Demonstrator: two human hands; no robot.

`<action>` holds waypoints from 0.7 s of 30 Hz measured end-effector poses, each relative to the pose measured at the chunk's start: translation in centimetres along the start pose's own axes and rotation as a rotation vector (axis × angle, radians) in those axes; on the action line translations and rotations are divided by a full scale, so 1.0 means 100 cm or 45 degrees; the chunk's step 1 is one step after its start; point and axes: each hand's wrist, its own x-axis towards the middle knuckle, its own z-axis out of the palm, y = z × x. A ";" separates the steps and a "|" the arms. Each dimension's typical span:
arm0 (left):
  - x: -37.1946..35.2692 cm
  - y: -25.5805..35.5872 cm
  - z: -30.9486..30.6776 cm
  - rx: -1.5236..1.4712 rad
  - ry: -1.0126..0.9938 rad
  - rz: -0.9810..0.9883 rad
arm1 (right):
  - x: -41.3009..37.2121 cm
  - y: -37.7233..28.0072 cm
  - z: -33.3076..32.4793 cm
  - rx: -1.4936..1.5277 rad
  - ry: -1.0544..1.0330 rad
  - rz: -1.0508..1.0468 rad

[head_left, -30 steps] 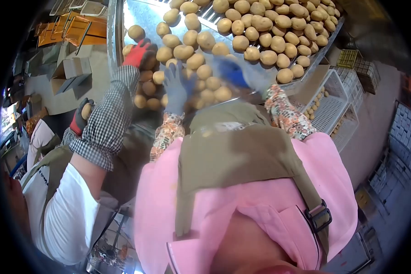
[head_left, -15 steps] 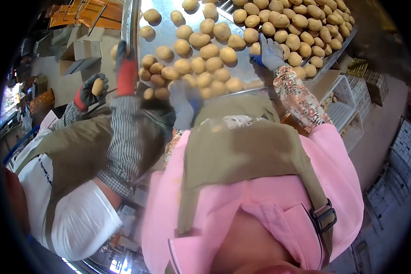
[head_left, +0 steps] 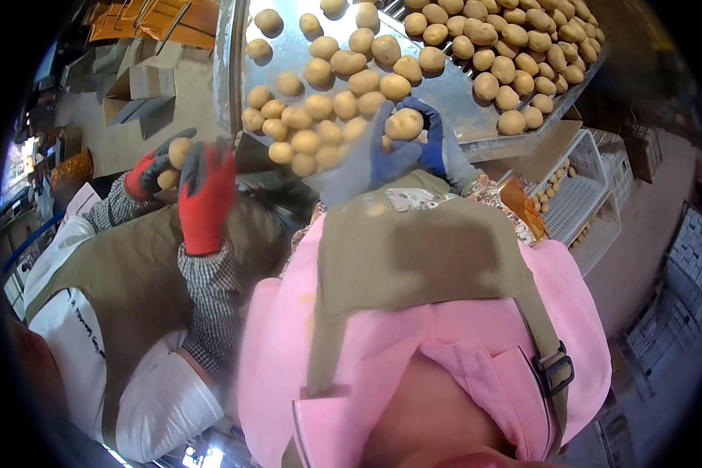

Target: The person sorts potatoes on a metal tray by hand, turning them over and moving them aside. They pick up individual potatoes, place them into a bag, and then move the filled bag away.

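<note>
My right hand [head_left: 443, 148], in a grey glove with a blue palm, curls its fingers around a potato [head_left: 405, 124] in front of my apron. Close by on the other side, my left hand [head_left: 359, 165], gloved alike, is smeared by motion; its thumb and fingers spread in a V beside that same potato. Under and past my left hand, loose potatoes [head_left: 306, 141] cover the near part of the metal tray [head_left: 452, 109]. A heap of potatoes [head_left: 515, 47] fills the tray's far right.
A person at my left, in red and grey gloves [head_left: 207, 199], handles a potato [head_left: 180, 153]. White plastic crates [head_left: 581, 195] holding some potatoes stand below right. An open cardboard box [head_left: 139, 95] lies on the floor beyond the tray's left edge [head_left: 226, 70].
My right hand has come back from the heap to my front with a potato. My left hand has moved right, toward it. The neighbour's gloved hands have come together.
</note>
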 end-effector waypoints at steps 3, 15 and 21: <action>-0.004 0.008 -0.011 0.158 -0.077 -0.067 | -0.001 0.004 0.003 0.173 -0.039 0.048; -0.022 0.002 -0.021 0.399 -0.095 -0.095 | 0.002 0.000 0.008 0.002 -0.256 0.023; -0.016 0.004 -0.032 0.693 -0.045 0.058 | 0.000 -0.002 -0.041 -0.558 -0.194 -0.154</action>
